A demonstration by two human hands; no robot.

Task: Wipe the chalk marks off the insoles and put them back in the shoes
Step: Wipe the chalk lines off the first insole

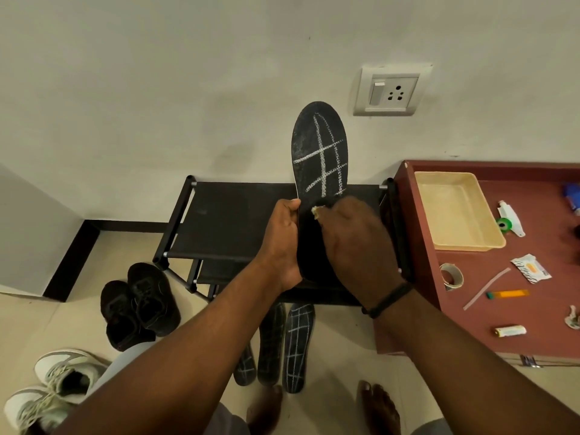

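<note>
My left hand (282, 243) grips a black insole (318, 152) by its left edge and holds it upright, toe end up. White chalk lines cross its upper half; the lower part looks dark and unmarked. My right hand (354, 243) pinches a small pale wipe (316, 211) against the insole's middle. Three more black insoles (296, 343) with chalk grids lie on the floor near my bare feet. A pair of black shoes (138, 306) stands on the floor at left. Grey-white sneakers (53, 387) sit at the bottom left.
A black shoe rack (226, 215) stands against the wall under my hands. At right is a maroon table (514, 277) with a beige tray (455, 211), a tape roll (452, 276), a wipe packet (530, 268) and small items. A wall socket (392, 91) is above.
</note>
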